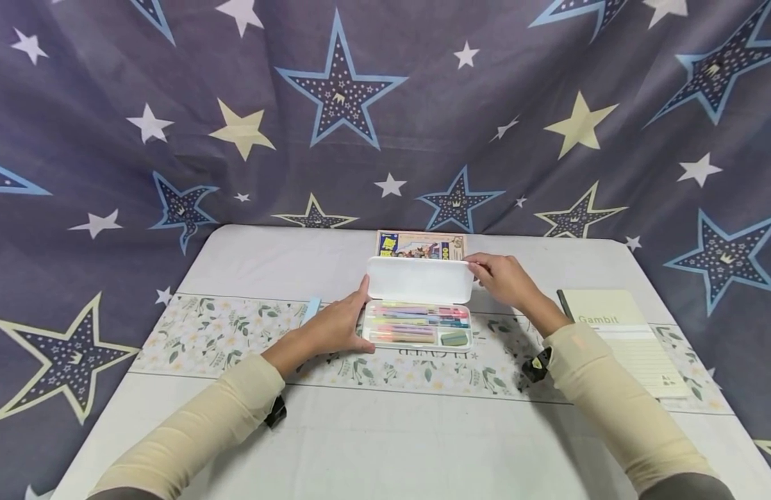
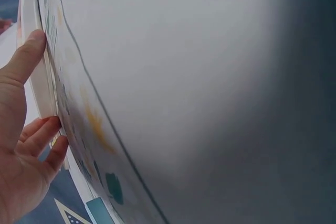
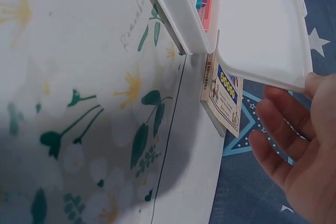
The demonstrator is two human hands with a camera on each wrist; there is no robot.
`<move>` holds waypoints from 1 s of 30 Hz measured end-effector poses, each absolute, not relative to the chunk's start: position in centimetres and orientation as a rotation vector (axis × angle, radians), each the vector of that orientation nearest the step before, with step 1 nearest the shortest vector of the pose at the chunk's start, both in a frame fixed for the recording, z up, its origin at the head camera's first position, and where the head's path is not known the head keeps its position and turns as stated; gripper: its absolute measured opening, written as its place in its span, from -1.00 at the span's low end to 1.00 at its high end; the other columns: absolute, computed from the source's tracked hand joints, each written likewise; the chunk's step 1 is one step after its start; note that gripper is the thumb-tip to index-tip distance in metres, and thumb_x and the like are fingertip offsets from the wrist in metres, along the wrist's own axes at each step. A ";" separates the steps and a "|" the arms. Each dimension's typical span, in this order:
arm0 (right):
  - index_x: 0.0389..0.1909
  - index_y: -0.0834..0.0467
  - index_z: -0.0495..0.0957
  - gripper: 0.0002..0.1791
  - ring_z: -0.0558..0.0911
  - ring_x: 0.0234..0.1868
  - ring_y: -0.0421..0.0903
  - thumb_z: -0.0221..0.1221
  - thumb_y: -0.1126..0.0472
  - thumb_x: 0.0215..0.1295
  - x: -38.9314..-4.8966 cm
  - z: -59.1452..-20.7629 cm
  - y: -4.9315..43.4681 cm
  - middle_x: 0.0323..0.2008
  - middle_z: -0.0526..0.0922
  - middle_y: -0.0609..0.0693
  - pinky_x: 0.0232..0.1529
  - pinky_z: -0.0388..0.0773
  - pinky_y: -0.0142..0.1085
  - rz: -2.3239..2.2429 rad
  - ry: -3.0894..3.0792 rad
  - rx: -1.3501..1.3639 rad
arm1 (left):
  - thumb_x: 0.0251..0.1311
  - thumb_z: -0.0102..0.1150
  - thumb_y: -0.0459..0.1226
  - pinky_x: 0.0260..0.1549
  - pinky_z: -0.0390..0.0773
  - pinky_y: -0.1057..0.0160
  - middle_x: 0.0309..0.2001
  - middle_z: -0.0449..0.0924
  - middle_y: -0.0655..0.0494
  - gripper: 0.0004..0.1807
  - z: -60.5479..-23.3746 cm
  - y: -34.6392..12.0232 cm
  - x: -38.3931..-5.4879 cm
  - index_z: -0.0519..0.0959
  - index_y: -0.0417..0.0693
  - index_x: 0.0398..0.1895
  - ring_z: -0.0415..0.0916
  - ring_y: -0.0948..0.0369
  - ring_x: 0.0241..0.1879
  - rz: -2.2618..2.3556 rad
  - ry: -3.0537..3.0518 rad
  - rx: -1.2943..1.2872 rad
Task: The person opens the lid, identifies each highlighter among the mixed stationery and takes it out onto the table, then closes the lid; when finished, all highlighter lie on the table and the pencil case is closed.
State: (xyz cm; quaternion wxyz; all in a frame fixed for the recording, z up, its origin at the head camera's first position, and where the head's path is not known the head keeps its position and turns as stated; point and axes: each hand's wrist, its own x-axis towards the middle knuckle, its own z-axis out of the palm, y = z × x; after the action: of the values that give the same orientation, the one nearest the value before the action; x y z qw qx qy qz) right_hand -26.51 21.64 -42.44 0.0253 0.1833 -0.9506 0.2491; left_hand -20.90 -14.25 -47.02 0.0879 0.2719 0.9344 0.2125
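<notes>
A white pencil case [image 1: 417,346] lies with its lid [image 1: 419,280] raised, around the middle of the table. Inside are several pastel-coloured pens [image 1: 417,321] and a green eraser-like block [image 1: 454,338]. My left hand [image 1: 337,323] holds the case's left end, thumb at the front corner and fingers toward the back; the left wrist view shows this hand [image 2: 26,135] spanning the case's side. At the lid's upper right corner, my right hand [image 1: 504,278] pinches the edge between thumb and fingers. The right wrist view shows the thumb on the lid's rim [image 3: 265,77].
Behind the lid is a partly hidden illustrated book or box [image 1: 423,244]. A cream notebook [image 1: 623,340] marked "Gambit" lies to the right. Beside my left hand is a light blue strip [image 1: 312,309]. A floral band [image 1: 217,333] crosses the white table; a starry curtain [image 1: 423,90] hangs behind.
</notes>
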 end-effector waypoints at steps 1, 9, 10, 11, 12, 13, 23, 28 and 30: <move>0.20 0.10 0.64 -0.63 0.68 -0.34 -0.06 0.00 0.06 0.62 -26.5 -42.4 21.7 -0.31 0.77 0.11 -0.40 0.48 -0.24 0.768 -2.937 0.573 | -0.09 0.58 0.19 0.23 0.51 0.00 0.41 0.40 0.02 0.61 -47.0 -14.2 -20.9 -0.53 -0.10 0.63 0.51 0.06 0.28 0.630 2.783 0.808; 0.21 0.10 0.64 -0.65 0.57 -0.42 -0.08 0.05 0.09 0.59 -26.0 -41.5 22.1 -0.34 0.74 0.08 -0.40 0.43 -0.23 0.721 -2.916 0.595 | -0.10 0.59 0.18 0.26 0.50 -0.02 0.43 0.38 0.01 0.61 -46.8 -14.1 -20.8 -0.52 -0.10 0.64 0.48 0.03 0.32 0.633 2.770 0.786; 0.20 0.10 0.64 -0.66 0.56 -0.42 -0.08 0.06 0.10 0.58 -25.9 -41.4 22.1 -0.33 0.73 0.07 -0.39 0.43 -0.22 0.718 -2.904 0.598 | -0.10 0.59 0.18 0.27 0.49 -0.02 0.43 0.38 0.01 0.61 -46.8 -14.1 -20.9 -0.52 -0.10 0.64 0.48 0.03 0.33 0.633 2.769 0.786; 0.19 0.10 0.65 -0.66 0.56 -0.41 -0.07 0.08 0.10 0.57 -25.8 -41.3 22.1 -0.31 0.73 0.06 -0.38 0.44 -0.22 0.714 -2.892 0.602 | -0.10 0.59 0.18 0.28 0.49 -0.02 0.43 0.38 0.00 0.61 -46.7 -14.1 -20.9 -0.52 -0.11 0.64 0.47 0.02 0.33 0.631 2.768 0.786; 0.18 0.10 0.66 -0.67 0.58 -0.39 -0.07 0.09 0.12 0.56 -25.7 -41.2 22.1 -0.27 0.73 0.06 -0.37 0.45 -0.21 0.706 -2.878 0.609 | -0.10 0.59 0.18 0.28 0.48 -0.02 0.43 0.37 0.00 0.61 -46.7 -14.1 -20.9 -0.52 -0.11 0.64 0.46 0.02 0.35 0.628 2.768 0.785; 0.16 0.10 0.67 -0.69 0.59 -0.36 -0.08 0.10 0.14 0.55 -25.6 -41.1 22.0 -0.23 0.74 0.05 -0.35 0.47 -0.21 0.699 -2.862 0.619 | -0.11 0.59 0.18 0.29 0.48 -0.02 0.44 0.37 0.00 0.62 -46.7 -14.1 -20.9 -0.52 -0.11 0.64 0.45 0.02 0.36 0.626 2.768 0.784; 0.00 0.14 0.74 -0.77 0.66 -0.32 -0.11 0.22 0.24 0.42 -24.0 -41.1 20.0 -0.28 0.73 0.03 -0.27 0.63 -0.19 0.609 -2.711 0.864 | -0.14 0.61 0.18 0.33 0.45 -0.02 0.45 0.35 -0.03 0.65 -46.2 -13.9 -20.9 -0.55 -0.09 0.63 0.41 0.01 0.39 0.593 2.761 0.747; 0.02 0.12 0.73 -0.77 0.68 -0.31 -0.16 0.25 0.22 0.41 -23.2 -41.6 18.5 -0.25 0.74 -0.01 -0.24 0.65 -0.20 0.572 -2.740 1.004 | -0.12 0.60 0.17 0.33 0.45 -0.03 0.46 0.35 -0.05 0.64 -46.1 -13.8 -20.7 -0.54 -0.11 0.63 0.42 -0.01 0.38 0.600 2.757 0.748; 0.02 0.10 0.73 -0.77 0.68 -0.31 -0.18 0.25 0.21 0.41 -22.9 -41.9 17.9 -0.26 0.73 -0.04 -0.24 0.64 -0.21 0.563 -2.759 1.036 | -0.12 0.60 0.17 0.33 0.44 -0.04 0.46 0.34 -0.06 0.63 -46.1 -13.8 -20.7 -0.53 -0.13 0.63 0.41 -0.02 0.39 0.605 2.758 0.753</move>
State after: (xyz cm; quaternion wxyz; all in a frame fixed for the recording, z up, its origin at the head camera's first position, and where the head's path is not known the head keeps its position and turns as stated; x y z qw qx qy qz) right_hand -22.94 17.90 -41.88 0.0706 0.3446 -0.9172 0.1871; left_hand -20.69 -13.85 -46.09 0.1096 0.2560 0.9381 0.2057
